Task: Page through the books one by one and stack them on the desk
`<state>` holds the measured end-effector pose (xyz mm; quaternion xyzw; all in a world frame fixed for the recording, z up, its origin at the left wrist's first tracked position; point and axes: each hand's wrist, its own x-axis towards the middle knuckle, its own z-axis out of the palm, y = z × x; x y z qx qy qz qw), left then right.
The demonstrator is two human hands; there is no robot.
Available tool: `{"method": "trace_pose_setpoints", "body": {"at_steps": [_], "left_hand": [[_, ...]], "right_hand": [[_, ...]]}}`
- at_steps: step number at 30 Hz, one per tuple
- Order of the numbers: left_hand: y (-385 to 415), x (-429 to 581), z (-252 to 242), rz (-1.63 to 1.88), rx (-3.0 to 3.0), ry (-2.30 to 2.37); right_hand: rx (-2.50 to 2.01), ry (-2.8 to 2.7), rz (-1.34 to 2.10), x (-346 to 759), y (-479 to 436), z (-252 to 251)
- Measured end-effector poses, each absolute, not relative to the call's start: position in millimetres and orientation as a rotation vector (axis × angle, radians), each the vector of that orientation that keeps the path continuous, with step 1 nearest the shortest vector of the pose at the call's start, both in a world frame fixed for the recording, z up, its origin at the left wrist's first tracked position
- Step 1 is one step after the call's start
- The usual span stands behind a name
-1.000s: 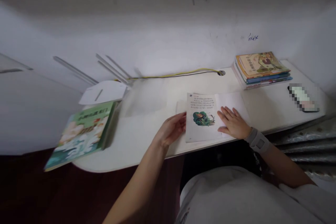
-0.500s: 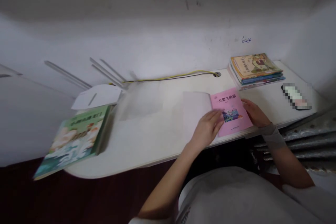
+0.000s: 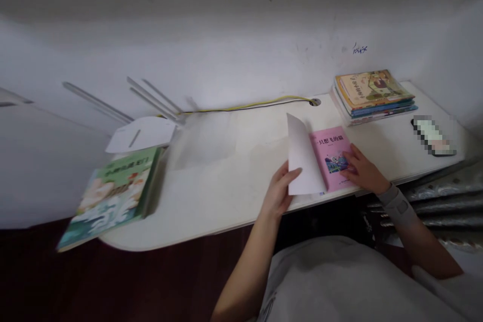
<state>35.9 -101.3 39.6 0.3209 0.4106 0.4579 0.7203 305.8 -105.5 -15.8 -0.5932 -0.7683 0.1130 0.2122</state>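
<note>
A thin pink booklet lies open on the white desk near its front edge. My left hand pinches the lower edge of a white leaf of the booklet, which stands lifted and tilted up over the pink page. My right hand lies flat on the lower right part of the pink page, fingers stretched out. A grey band is on my right wrist.
A stack of picture books sits at the back right, with a blurred-out phone beside it. A green book overhangs the desk's left end, near a white router with antennas. A yellow cable runs along the wall.
The booklet went from an open picture page to its pink page. My left hand has since moved from that page to the white leaf and raised it upright. My right hand stays on the booklet.
</note>
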Motion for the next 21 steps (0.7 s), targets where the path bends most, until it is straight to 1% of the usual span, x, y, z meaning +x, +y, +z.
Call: {"method": "trace_pose_setpoints", "body": {"at_steps": [5, 12, 14, 18, 21], "left_hand": [[-100.9, 67.0, 29.3, 0.967, 0.661, 0.776], [-102.1, 68.9, 15.6, 0.899, 1.043, 0.806], [-103.4, 68.3, 13.7, 0.907, 1.18, 0.88], [-108.9, 67.1, 19.4, 0.877, 1.421, 0.984], [-111.5, 64.2, 26.2, 0.844, 1.631, 0.975]], "right_hand": [[-1.638, -2.116, 0.352, 313.9, -105.2, -16.7], [-1.558, -2.176, 0.315, 315.9, -103.7, -16.2], [-1.562, -2.231, 0.246, 309.3, -108.6, -12.1], [-1.572, -2.322, -0.053, 280.0, -127.7, 5.3], [-1.489, -2.342, -0.112, 256.0, -139.7, 15.3]]}}
